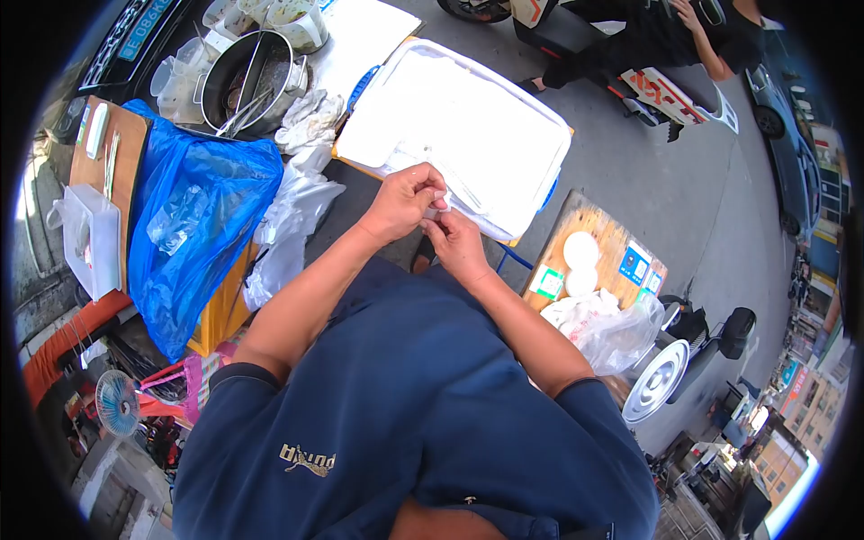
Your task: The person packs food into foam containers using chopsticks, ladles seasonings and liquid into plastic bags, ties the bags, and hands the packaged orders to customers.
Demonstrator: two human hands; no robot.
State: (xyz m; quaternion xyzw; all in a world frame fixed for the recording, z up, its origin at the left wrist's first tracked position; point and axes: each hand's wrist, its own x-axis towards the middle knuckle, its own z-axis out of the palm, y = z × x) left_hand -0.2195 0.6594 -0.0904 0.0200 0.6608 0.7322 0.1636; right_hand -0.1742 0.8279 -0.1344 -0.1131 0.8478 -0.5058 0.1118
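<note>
My left hand [402, 205] and my right hand [459, 245] meet close together in front of my body, their fingertips bent into pinches. A small whitish bit [436, 207] shows between the fingers, too small and too covered to name. Both hands are over the near edge of a large white tub [549, 135] with blue handles. White cloth or sheeting appears to line the tub, but glare hides most detail inside it.
At left stand a divided metal pot [297, 83], plastic containers [301, 27] and a blue plastic bag [198, 234]. A wooden board [576, 220] with round white lids lies at right, beside plastic bags [621, 333]. A person [648, 45] sits on a motorbike beyond.
</note>
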